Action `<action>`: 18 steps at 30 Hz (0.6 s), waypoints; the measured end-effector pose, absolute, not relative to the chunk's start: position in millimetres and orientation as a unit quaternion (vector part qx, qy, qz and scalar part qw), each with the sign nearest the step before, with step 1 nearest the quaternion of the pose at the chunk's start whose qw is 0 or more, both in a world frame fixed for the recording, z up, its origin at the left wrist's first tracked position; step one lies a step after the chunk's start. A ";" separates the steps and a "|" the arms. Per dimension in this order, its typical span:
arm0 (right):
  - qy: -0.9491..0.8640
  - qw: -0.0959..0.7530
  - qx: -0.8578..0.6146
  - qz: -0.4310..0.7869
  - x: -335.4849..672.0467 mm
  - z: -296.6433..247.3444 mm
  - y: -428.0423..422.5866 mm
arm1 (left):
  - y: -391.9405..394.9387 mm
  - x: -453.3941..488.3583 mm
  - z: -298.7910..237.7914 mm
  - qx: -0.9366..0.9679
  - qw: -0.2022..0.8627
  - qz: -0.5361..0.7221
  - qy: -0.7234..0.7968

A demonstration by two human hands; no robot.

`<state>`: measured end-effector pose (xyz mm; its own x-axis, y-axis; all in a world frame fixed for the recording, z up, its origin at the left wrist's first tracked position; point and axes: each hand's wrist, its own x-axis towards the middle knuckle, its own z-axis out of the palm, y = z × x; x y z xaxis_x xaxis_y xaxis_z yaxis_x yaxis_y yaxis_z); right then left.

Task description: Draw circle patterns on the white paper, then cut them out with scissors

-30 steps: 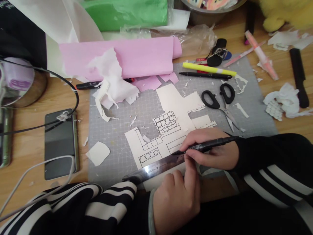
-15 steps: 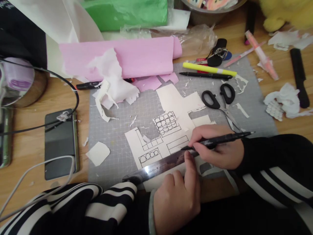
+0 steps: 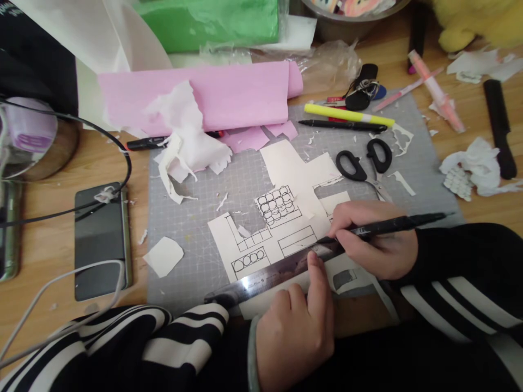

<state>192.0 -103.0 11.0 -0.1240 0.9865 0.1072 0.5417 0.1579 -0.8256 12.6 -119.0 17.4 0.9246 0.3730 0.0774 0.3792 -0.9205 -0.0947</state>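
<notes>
My right hand (image 3: pixel 373 242) pinches a black pen (image 3: pixel 408 222), its tip touching the white paper (image 3: pixel 281 163) just above the ruler's edge. My left hand (image 3: pixel 296 332) presses the metal ruler (image 3: pixel 267 279) against the paper with an outstretched index finger; its other fingers are curled and its thumb is hidden. Cut-outs notch the paper, which carries black-ink rectangles and rows of circles. A drawn rectangle with a line across it lies just above the ruler. Black-handled scissors (image 3: pixel 355 166) lie beyond my right hand, their blade tips hidden behind it.
A grey cutting mat (image 3: pixel 188 234) lies beneath the paper, strewn with scraps. Rolled pink paper (image 3: pixel 245 92), a yellow marker (image 3: pixel 347 114) and another black pen (image 3: pixel 341 126) lie behind. At left are a phone (image 3: pixel 100 234) and cables; at right, a black comb (image 3: pixel 499 128).
My right hand has slid a little to the right along the ruler with the pen. My left hand and the ruler have stayed in place.
</notes>
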 end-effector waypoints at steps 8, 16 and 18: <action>-0.604 0.365 -0.595 0.384 188.7 12.5 -98.3 | -130.8 -1.9 7.9 -0.986 -0.027 -0.029 -0.159; -0.619 0.353 -0.567 0.414 186.9 12.5 -98.5 | -121.5 10.3 18.3 -0.987 0.030 -0.041 -0.155; -0.622 0.349 -0.567 0.413 186.3 12.9 -98.8 | -121.3 10.8 18.7 -0.986 0.033 -0.042 -0.155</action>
